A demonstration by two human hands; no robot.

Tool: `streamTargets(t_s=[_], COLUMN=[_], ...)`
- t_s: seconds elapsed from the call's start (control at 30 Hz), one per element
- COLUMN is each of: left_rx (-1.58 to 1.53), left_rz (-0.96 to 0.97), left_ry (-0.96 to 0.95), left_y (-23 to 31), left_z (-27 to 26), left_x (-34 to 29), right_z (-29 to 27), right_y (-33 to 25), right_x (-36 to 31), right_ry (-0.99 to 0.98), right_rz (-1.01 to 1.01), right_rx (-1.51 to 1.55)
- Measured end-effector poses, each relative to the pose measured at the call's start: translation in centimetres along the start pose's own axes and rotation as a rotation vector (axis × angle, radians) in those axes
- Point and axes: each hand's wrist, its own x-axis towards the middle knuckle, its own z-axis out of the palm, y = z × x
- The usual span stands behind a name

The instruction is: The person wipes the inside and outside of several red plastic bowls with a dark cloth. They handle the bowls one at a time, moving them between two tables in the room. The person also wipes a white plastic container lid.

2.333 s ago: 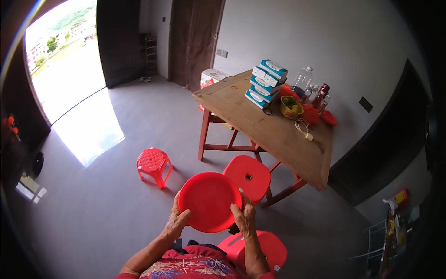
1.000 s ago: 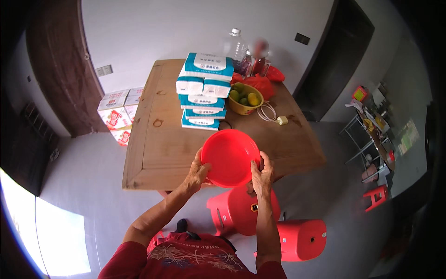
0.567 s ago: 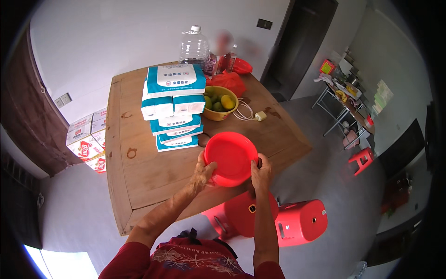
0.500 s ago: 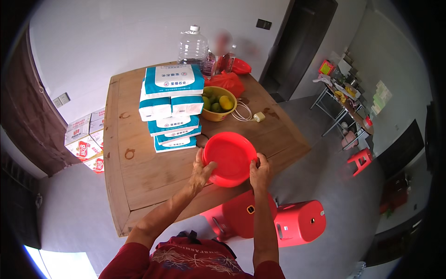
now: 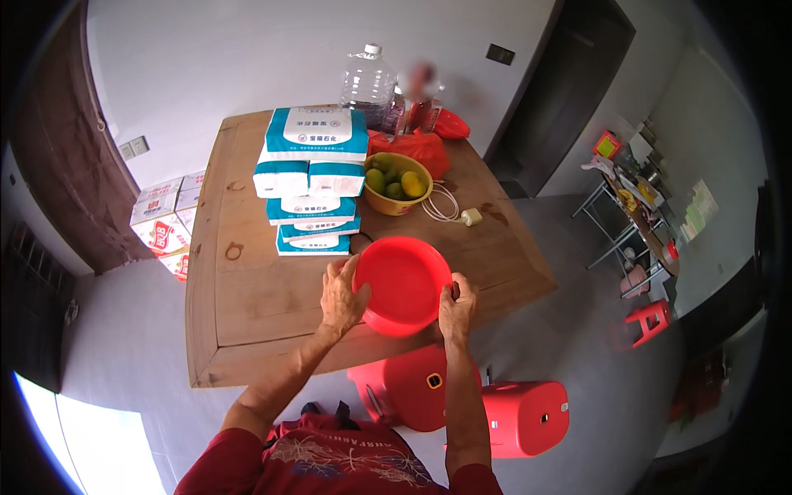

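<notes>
Fruit bowl (image 5: pixel 391 204) behind the basin (image 5: pixel 403 280)

The red basin (image 5: pixel 402 285) is round and plain, with smooth, slightly glossy sides and a broad, flat-looking bottom; it is upright, its open mouth facing up, over the near part of the wooden table (image 5: pixel 272 305), though whether its base touches the wood cannot be told; its rim lies between the left grip (image 5: pixel 342 299) and the right grip (image 5: pixel 458 312), one hand at each side

basin (image 5: pixel 402 285): smooth plastic | table (image 5: pixel 272 305): matt wood | bottle (image 5: pixel 368 81): clear plastic | shirt (image 5: pixel 330 462): cloth
</notes>
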Motion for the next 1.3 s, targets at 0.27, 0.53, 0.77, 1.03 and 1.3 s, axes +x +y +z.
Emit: streamTargets(t_s=[0.27, 0.53, 0.77, 1.03, 1.3], left_rx=[0.087, -0.007, -0.290, -1.248, -0.945], left_rz=[-0.046, 0.030, -0.093, -0.269, -0.091], left_ry=[0.101, 0.243, 0.128, -0.106, 0.135], left_y=[0.8, 2.1, 4.6, 7.3, 7.1], left_z=[-1.0, -1.3, -3.0, -4.0, -6.2], left_x=[0.1, 0.9, 0.2, -5.7, -10.3], right_z=[-0.4, -0.7, -4.1, -8.6, -14.8], right_y=[-1.5, 0.2, -3.3, -8.0, -13.8], right_x=[1.0, 2.2, 1.7, -2.0, -5.8], right_ry=[-0.095, -0.144, -0.085, -0.177, -0.180], right_rz=[-0.033, -0.032, -0.126, -0.128, -0.112], right_rx=[0.263, 0.403, 0.542, 0.752, 1.058])
